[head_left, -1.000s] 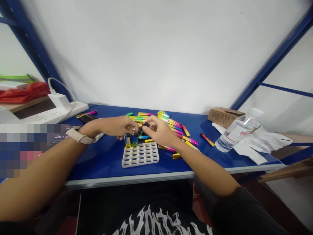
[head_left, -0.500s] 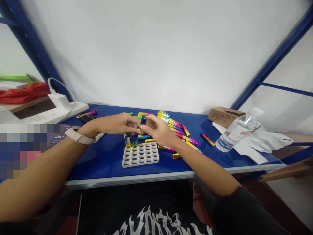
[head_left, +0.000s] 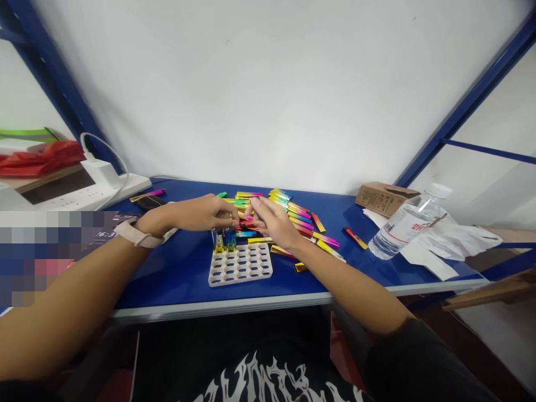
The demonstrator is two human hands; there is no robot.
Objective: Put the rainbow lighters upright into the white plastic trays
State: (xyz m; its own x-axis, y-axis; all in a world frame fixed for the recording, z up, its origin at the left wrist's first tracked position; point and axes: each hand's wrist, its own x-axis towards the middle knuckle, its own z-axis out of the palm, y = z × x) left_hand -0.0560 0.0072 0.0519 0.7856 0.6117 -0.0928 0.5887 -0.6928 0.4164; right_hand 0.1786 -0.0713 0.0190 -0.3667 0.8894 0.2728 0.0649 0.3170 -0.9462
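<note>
Holding the left hand [head_left: 220,212] just beyond two small dark-topped pieces [head_left: 231,240], with fingers curled close together — cannot tell if gripping something. Holding the right hand [head_left: 272,220] opposite, near the left fingertips, with fingers bent; too blurred and covered to tell if holding something. Standing upright, both small pieces, in the far-left corner of a white holed tray [head_left: 240,281]. Scattered beyond and right of it on the blue surface [head_left: 167,279] — shiny multicoloured strips [head_left: 299,214].

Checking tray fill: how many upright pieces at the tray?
2: yellow piece at the back-left corner of the tray, blue piece just right of it. Left hand or right hand may hide others.
</note>
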